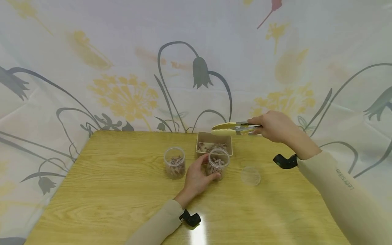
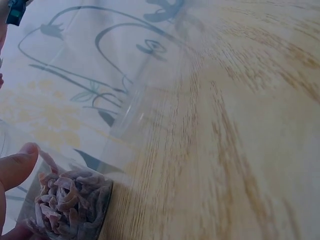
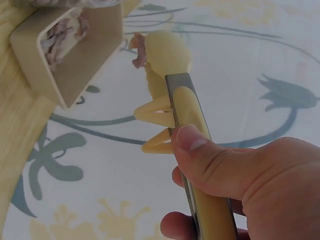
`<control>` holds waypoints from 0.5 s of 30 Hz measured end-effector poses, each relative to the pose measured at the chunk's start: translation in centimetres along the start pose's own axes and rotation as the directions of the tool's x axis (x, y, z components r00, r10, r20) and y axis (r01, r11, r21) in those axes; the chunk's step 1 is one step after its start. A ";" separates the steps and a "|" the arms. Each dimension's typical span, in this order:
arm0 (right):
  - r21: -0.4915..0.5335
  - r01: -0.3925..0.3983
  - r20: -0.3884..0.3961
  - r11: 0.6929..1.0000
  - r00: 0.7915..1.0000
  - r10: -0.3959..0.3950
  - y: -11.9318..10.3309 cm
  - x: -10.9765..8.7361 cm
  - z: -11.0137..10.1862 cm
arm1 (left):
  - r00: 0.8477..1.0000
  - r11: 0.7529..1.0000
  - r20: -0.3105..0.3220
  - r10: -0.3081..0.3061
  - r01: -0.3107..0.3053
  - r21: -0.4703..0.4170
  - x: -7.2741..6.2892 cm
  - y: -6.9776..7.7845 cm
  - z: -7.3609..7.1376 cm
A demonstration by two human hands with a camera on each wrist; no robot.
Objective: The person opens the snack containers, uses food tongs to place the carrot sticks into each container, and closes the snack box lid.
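Observation:
My right hand [image 1: 272, 126] grips a pair of yellow-tipped tongs [image 1: 225, 129], held above the beige rectangular tub [image 1: 199, 141]. In the right wrist view a small brownish strip [image 3: 139, 51] sticks out at the tips of the tongs. My left hand [image 1: 197, 177] holds a clear round jar [image 1: 218, 163] that stands on the table just in front of the tub. Grey-brown strips [image 2: 70, 202] fill the lower part of this jar, their kind unclear. More such strips [image 1: 218, 147] lie in the tub. Left of my left hand stands a second clear jar [image 1: 175, 166] with similar strips.
A clear round lid [image 1: 250, 176] lies on the wooden table [image 1: 122, 190], right of the held jar. Behind the table's far edge hangs a flower-patterned cloth [image 1: 131, 51]. Each wrist wears a black camera mount [image 1: 284, 161].

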State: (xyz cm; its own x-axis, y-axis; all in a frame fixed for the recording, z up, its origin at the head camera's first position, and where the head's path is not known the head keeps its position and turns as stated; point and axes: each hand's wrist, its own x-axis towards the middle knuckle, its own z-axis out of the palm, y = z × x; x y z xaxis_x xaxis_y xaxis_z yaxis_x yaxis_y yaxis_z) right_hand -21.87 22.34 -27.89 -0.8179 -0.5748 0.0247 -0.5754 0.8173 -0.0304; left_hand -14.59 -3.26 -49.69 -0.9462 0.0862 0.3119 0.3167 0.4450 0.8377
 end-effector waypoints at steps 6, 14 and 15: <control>0.076 0.018 -0.055 0.997 0.998 -0.014 -1.0 -2.7 0.0 | 0.999 0.999 0.001 -0.037 0.037 -0.005 -0.3 -0.1 0.1; 0.073 0.011 -0.084 0.997 0.996 -0.005 -0.9 -5.1 1.6 | 1.000 1.000 0.002 -0.020 0.020 -0.013 -0.1 0.1 0.2; 0.082 0.024 -0.092 0.996 0.996 -0.017 -0.8 -5.2 1.9 | 1.000 1.000 -0.001 -0.017 0.017 -0.012 -0.1 0.1 0.3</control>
State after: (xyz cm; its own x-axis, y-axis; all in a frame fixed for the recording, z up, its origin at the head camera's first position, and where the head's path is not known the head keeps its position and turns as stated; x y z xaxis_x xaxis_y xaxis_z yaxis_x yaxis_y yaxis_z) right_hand -17.14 24.65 -29.87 -0.8044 -0.5825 0.1170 -0.5934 0.7970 -0.1120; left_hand -14.52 -3.00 -49.76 -0.9514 0.0772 0.2981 0.3011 0.4361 0.8480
